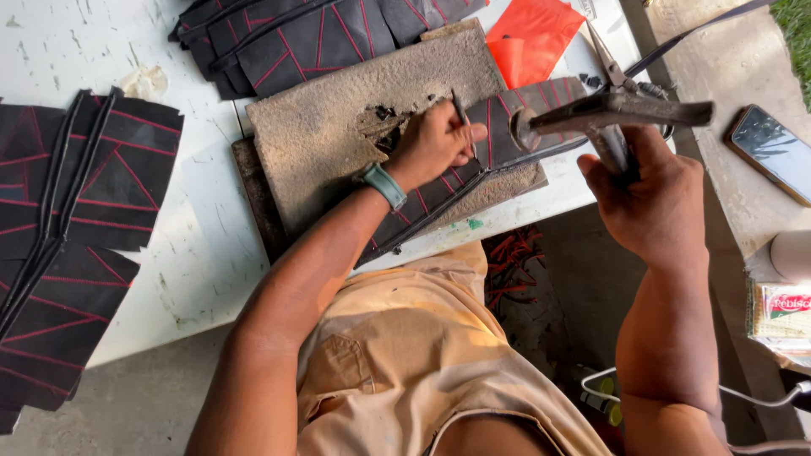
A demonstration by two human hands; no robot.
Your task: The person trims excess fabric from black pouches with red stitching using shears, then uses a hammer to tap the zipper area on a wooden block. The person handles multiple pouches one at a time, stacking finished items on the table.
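- Left hand [435, 143], with a teal band at its wrist, rests curled on a black leather piece with red stitched lines [498, 135]; its fingers are pressed together, pinching a thin metal punch [461, 111] upright against the leather.
- Right hand [650, 198] is closed in a fist around the handle of a hammer [604, 110], raised to the right of the left hand; the round hammer face points left, just beside the punch.
- That leather piece lies across a rough brown slab [338, 127] on a white table [203, 253].
- More black pieces with red lines are stacked at the far edge [312, 34] and at the left [76, 219].
- An orange sheet [528, 38] lies far right on the table.
- A phone [773, 152] lies on a ledge to the right.
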